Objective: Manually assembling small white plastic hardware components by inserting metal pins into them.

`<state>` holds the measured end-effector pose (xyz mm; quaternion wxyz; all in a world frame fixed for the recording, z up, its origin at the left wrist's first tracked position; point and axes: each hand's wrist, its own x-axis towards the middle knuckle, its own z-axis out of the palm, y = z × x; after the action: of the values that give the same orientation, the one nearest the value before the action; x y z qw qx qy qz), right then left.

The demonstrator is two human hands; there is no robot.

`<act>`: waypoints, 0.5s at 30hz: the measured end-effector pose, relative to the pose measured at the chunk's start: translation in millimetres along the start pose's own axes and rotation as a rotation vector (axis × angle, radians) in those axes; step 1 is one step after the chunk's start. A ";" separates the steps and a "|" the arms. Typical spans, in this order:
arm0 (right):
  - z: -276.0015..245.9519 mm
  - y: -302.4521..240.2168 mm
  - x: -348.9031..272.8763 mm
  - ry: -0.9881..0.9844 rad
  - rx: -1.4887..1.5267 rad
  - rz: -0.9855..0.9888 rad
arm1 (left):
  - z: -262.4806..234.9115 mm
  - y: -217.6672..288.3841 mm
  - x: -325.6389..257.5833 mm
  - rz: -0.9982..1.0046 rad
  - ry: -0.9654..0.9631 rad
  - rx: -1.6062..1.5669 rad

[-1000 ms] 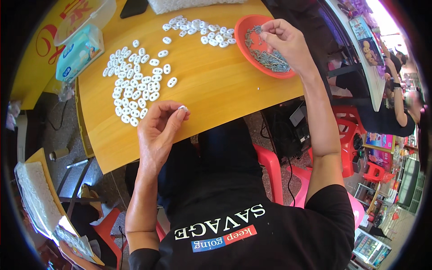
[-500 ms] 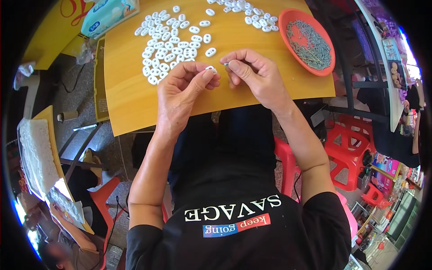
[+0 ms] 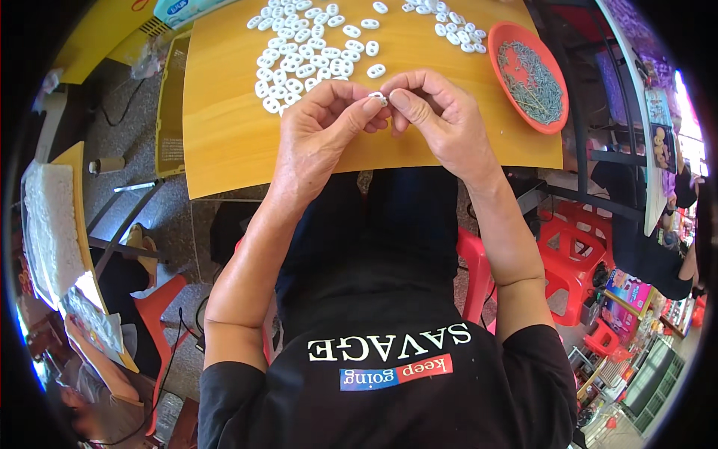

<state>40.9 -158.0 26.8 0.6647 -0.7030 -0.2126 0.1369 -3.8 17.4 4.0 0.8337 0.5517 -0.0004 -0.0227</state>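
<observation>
Over the near part of the wooden table [image 3: 224, 135], my left hand [image 3: 315, 138] pinches a small white oval plastic piece [image 3: 377, 96] between thumb and fingers. My right hand [image 3: 447, 126] is closed at the right side of that piece, its thumb and fingertips meeting the left hand's. A small metal screw was visible in the right fingertips before; the fingers now mostly hide it. Just beyond the hands lie many loose white two-hole oval pieces [image 3: 305, 71]. To the right, an orange-red plastic bowl [image 3: 496, 36] holds a heap of grey metal screws [image 3: 535, 84].
More white pieces [image 3: 458, 31] lie at the far edge beside the bowl. A blue-white soft pack [image 3: 179, 10] stands at the far left corner. Red plastic stools [image 3: 572, 251] are at right. A person's arm [image 3: 105, 367] shows at a side table, lower left.
My hands have come together, the right fingertips with the screw now touching the white piece in the left. The view has shifted, so the table sits higher and further right.
</observation>
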 end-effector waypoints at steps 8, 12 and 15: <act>0.0 -6.4 0.7 0.018 0.016 -0.030 | 1.1 1.3 -1.3 0.000 -0.009 0.023; 0.2 -9.9 2.1 0.004 -0.008 -0.050 | 0.2 0.8 -1.2 0.002 -0.010 0.029; 0.9 -13.2 2.5 0.000 -0.066 -0.066 | -0.3 0.1 -0.9 0.001 -0.004 0.043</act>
<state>41.1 -155.7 40.1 0.6456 -0.7170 -0.2400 0.1076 -4.7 17.8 3.9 0.8216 0.5696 -0.0029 -0.0237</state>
